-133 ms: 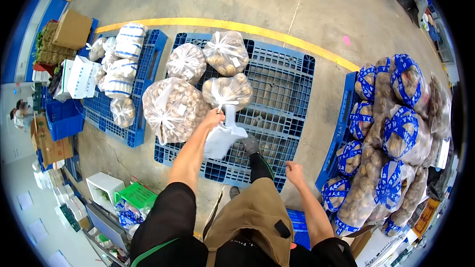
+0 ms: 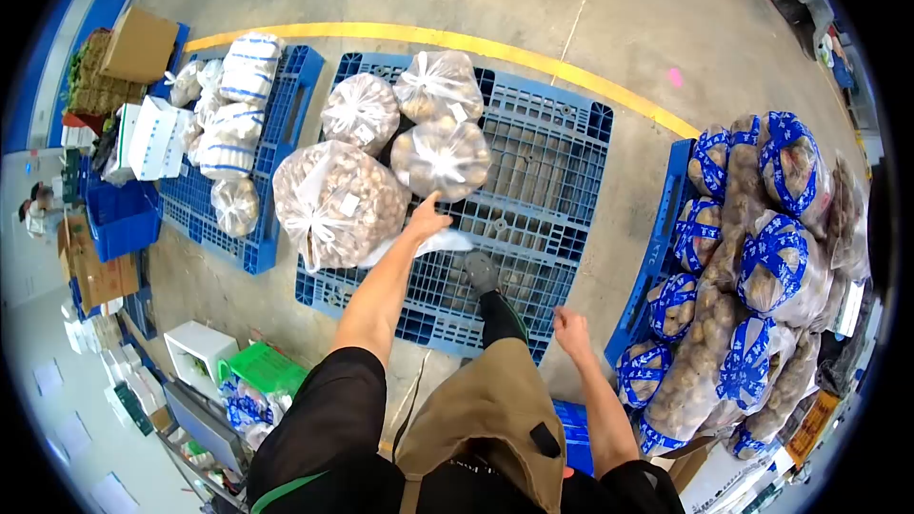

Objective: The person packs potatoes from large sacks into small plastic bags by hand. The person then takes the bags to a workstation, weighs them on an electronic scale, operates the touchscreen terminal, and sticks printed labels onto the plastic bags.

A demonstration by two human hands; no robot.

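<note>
My left hand [image 2: 427, 219] is at the near side of a clear plastic bag of round tan produce [image 2: 442, 160]. Its index finger points at the bag's lower edge and seems to touch it, with the fingers apart. Below that hand, a flattened white piece of plastic [image 2: 440, 242] lies on the blue pallet [image 2: 543, 157]. A larger knotted bag of small pale produce [image 2: 340, 202] sits just left of it. My right hand [image 2: 571, 331] hangs by the pallet's right edge, fingers curled, with nothing seen in it.
Two more clear bags [image 2: 440, 86] stand at the pallet's far side. On the right, another pallet [image 2: 657, 238] carries several blue-taped sacks [image 2: 773, 262]. A left pallet [image 2: 297, 86] holds wrapped bags [image 2: 231, 140]. My shoe [image 2: 481, 271] rests on the middle pallet.
My left hand has let go of the bag's gathered neck and moved slightly right. The bag has settled rounder, and the white plastic has dropped flat onto the pallet.
</note>
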